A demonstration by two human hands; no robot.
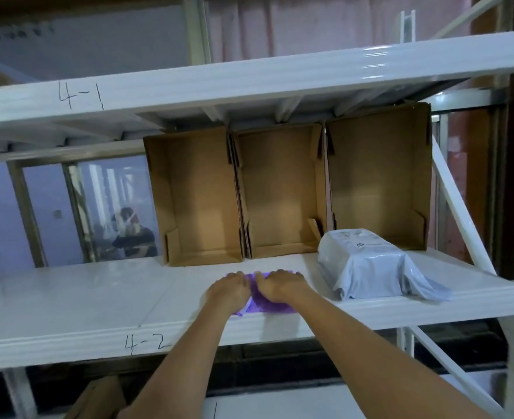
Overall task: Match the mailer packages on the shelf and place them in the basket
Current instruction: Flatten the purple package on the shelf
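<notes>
A flat purple mailer package [264,302] lies near the front edge of the white shelf [68,297] marked 4-2. My left hand [228,290] and my right hand [283,285] both rest on top of it, side by side, fingers curled over its far edge. Most of the purple mailer is hidden under my hands. A bulky grey mailer package [370,267] sits to the right on the same shelf, apart from my hands. No basket is in view.
Three open cardboard boxes [283,192] stand on their sides at the back of the shelf. The upper shelf beam [249,83], marked 4-1, runs overhead. A slanted white brace [461,213] crosses at the right. A person sits behind the glass at the far left.
</notes>
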